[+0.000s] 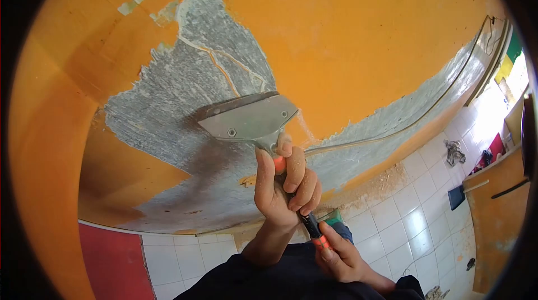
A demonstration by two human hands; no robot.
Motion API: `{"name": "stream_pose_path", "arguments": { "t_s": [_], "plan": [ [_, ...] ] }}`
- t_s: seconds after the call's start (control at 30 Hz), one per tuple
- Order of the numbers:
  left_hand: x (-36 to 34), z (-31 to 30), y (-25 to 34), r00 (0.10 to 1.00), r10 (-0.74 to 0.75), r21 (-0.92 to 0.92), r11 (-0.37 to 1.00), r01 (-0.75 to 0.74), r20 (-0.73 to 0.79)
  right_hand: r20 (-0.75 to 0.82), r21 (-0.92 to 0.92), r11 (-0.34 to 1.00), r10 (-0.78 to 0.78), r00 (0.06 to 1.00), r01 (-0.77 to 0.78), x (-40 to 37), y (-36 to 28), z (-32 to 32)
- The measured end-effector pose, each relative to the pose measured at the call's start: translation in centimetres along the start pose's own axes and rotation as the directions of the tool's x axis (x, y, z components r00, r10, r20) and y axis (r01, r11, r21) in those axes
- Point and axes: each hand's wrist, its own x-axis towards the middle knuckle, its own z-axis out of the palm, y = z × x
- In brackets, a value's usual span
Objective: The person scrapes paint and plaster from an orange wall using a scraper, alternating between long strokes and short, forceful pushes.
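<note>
A wide-bladed scraper (249,119) lies with its blade edge against the orange painted surface (358,36), at the border of a bare grey patch (168,98). My left hand (286,182) is wrapped around the upper handle just below the scraper head, with dust on its fingers. Lower down, my right hand (343,258) grips the black and orange end of the same handle. Thin wrinkled strips of loose paint (224,70) cling to the grey patch above the blade.
A cable (403,127) runs along a second scraped band to the right. White tiles (414,210) cover the area below. A wooden cabinet (499,227) stands at the right, and a red panel (115,261) is at the lower left.
</note>
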Motion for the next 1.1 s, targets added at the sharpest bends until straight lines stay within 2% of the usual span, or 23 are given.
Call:
{"name": "stream_pose_path", "arguments": {
  "t_s": [0.07,0.2,0.3,0.37,0.4,0.47,0.5,0.6,0.7,0.8,0.87,0.93,1.0,1.03,1.1],
  "plan": [
    [-0.9,-0.1,-0.3,1.0,-0.002,0.001,1.0,0.002,-0.014,-0.009,0.09,0.996,0.021,1.0,-0.02,-0.3,0.2,0.1],
    [0.3,0.0,-0.1,1.0,0.001,-0.024,1.0,-0.001,0.016,0.072,0.107,0.993,0.051,0.996,-0.058,-0.4,-0.1,-0.5],
    [0.4,0.4,0.0,0.999,0.008,0.006,1.0,-0.008,0.036,0.085,0.093,0.995,-0.039,0.996,0.031,0.0,-0.6,-0.6],
    [-0.4,-0.3,-0.5,1.0,-0.003,-0.025,1.0,0.003,0.008,0.07,0.124,0.987,0.098,0.993,-0.106,-1.1,-0.2,-0.9],
    [0.0,-0.2,-0.4,0.999,0.003,-0.065,0.998,0.0,0.044,0.067,0.121,0.988,0.088,0.994,-0.096,-0.3,-0.5,-0.9],
    [1.3,0.4,0.0,0.996,0.011,-0.064,0.998,-0.006,0.084,0.094,0.192,0.981,-0.034,0.995,0.015,0.7,-1.4,-0.5],
    [1.7,0.8,0.3,0.992,0.024,-0.06,0.998,-0.017,0.126,0.095,0.194,0.981,-0.029,0.995,0.01,0.4,-1.5,-0.2],
    [1.2,1.0,-0.2,0.992,0.027,-0.081,0.997,-0.018,0.122,0.088,0.143,0.99,-0.002,0.996,-0.011,0.9,-2.7,-0.5],
    [1.6,1.2,-0.3,0.995,0.021,-0.108,0.994,-0.011,0.098,-0.061,0.099,0.992,0.08,0.995,-0.073,0.8,-4.0,0.2],
    [1.9,1.5,-0.2,0.99,0.036,-0.128,0.992,-0.018,0.138,-0.024,0.007,0.998,0.069,0.997,-0.068,0.8,-4.7,-0.1],
    [1.3,0.9,-0.7,0.996,0.009,-0.131,0.991,0.002,0.083,-0.024,-0.019,0.997,0.069,0.997,-0.069,0.5,-4.5,-0.3],
    [2.3,1.5,-0.3,0.992,0.02,-0.141,0.99,-0.003,0.121,-0.032,-0.041,0.995,0.087,0.996,-0.089,1.0,-5.2,-0.3],
    [2.7,1.9,0.0,0.988,0.034,-0.151,0.988,-0.011,0.148,0.005,-0.417,0.9,-0.137,0.991,0.127,2.3,-6.3,-0.5],
    [2.8,2.1,0.1,0.989,0.037,-0.156,0.988,-0.014,0.142,0.007,-0.419,0.899,-0.135,0.991,0.125,1.9,-6.3,-0.5],
    [3.4,2.4,0.2,0.987,0.042,-0.156,0.988,-0.017,0.158,0.045,-0.339,0.939,0.086,0.995,-0.066,0.5,-5.9,-1.2]
  ]
}}
